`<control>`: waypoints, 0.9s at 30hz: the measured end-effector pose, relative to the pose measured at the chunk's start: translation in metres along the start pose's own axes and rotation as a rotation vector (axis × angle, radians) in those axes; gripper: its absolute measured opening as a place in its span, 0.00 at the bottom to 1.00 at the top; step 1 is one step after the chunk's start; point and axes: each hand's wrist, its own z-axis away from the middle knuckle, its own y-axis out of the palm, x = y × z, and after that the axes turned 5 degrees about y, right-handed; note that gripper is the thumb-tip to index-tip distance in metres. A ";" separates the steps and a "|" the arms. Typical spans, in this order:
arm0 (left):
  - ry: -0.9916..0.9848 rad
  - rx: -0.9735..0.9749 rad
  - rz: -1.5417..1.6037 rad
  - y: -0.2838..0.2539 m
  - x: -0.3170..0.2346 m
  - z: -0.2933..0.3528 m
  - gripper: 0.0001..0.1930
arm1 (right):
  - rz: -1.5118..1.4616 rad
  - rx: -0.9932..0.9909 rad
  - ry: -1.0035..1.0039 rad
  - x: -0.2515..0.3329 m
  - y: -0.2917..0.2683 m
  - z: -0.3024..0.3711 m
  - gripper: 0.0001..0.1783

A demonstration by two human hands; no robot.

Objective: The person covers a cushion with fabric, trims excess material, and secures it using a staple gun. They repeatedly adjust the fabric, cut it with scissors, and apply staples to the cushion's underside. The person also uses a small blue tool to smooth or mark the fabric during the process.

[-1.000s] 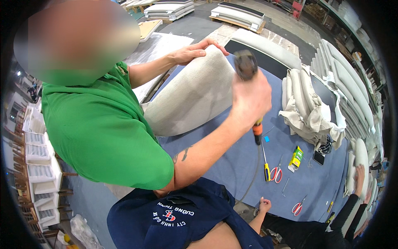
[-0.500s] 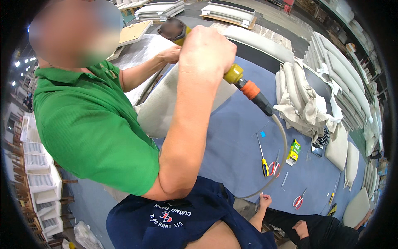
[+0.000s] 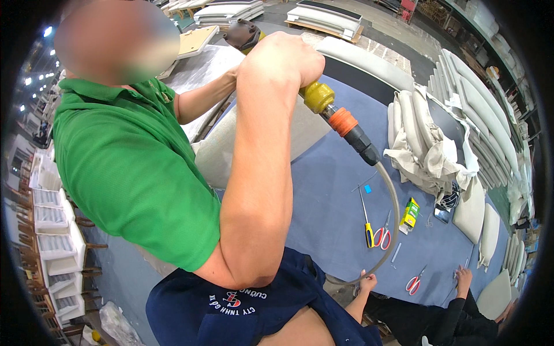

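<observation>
My right hand (image 3: 367, 281) is small at the lower edge, past my navy shirt (image 3: 190, 294). Its fingers are curled together next to a grey air hose (image 3: 396, 213); what they pinch, if anything, is hidden. My left hand does not show. Beside me on the left, a person in a green shirt (image 3: 138, 173) grips a yellow and black air tool (image 3: 317, 95), with an orange coupling (image 3: 343, 121) joining it to the hose. That person's other arm reaches toward the tool head, above a beige upholstered panel (image 3: 222, 141).
On the blue-grey table (image 3: 323, 202) lie a yellow-handled screwdriver (image 3: 369, 235), red-handled scissors (image 3: 382, 237), another pair (image 3: 413, 285) and a yellow-green box (image 3: 410, 214). Stacked cushions (image 3: 415, 121) stand at the right. A black-sleeved person's hand (image 3: 463, 280) rests near the lower right.
The black-sleeved person's hand has moved up and right onto the table. The green-shirted person's raised forearm and the tool have shifted slightly left. My right hand has barely moved.
</observation>
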 end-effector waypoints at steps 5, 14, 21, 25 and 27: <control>-0.232 0.147 0.435 -0.025 0.002 0.000 0.10 | -0.038 0.013 -0.021 -0.006 0.002 -0.003 0.15; -0.122 -0.095 0.539 0.020 -0.041 -0.008 0.13 | -0.003 0.006 -0.139 0.008 0.010 -0.019 0.18; 0.515 -0.099 -0.080 0.154 -0.219 -0.026 0.13 | 0.081 -0.017 0.023 0.009 -0.005 0.001 0.20; 0.803 -0.063 -0.199 0.233 -0.283 -0.009 0.13 | 0.080 -0.011 -0.050 0.010 -0.001 -0.007 0.19; 0.993 -0.054 -0.183 0.261 -0.321 0.001 0.13 | 0.060 -0.034 0.058 -0.010 -0.005 0.008 0.19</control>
